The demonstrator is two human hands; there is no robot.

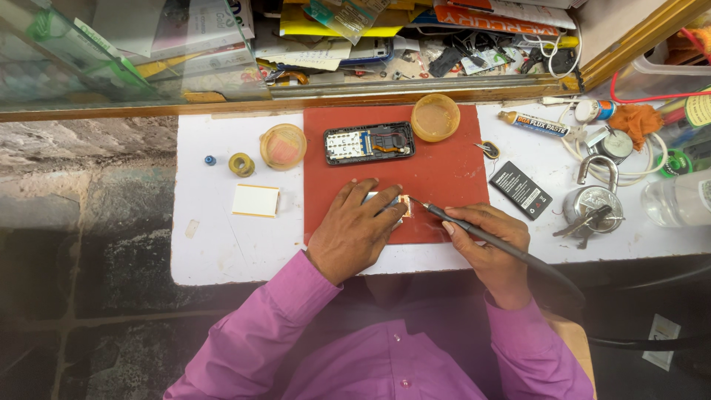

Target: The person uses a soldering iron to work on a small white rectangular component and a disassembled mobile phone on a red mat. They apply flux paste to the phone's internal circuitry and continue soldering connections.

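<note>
- We see the left hand (357, 230) lying palm down on the red mat (444, 170), near the mat's front edge; its fingers are together and press on a small circuit board (392, 204), most of which they cover.
- The right hand (490, 244) has its fingers clamped, pen-fashion, on a black soldering iron (474, 231); the iron's tip meets the right end of the board, and its cord runs off over the front edge of the counter (222, 244).
- Toward the back edge of the mat we note an opened phone body (369, 143), lying flat with its inner parts up, well apart from the hands.
- At the mat's back right corner stands a round yellowish dish (435, 117); a second round dish (283, 146) sits on the counter just left of the mat.
- Left of the mat we find a yellow tape roll (241, 164) and a pale square pad (255, 201).
- Right of the mat lie a black battery (521, 190), a tube of paste (535, 124) near the back edge, and a metal padlock (592, 198) toward the right edge.
</note>
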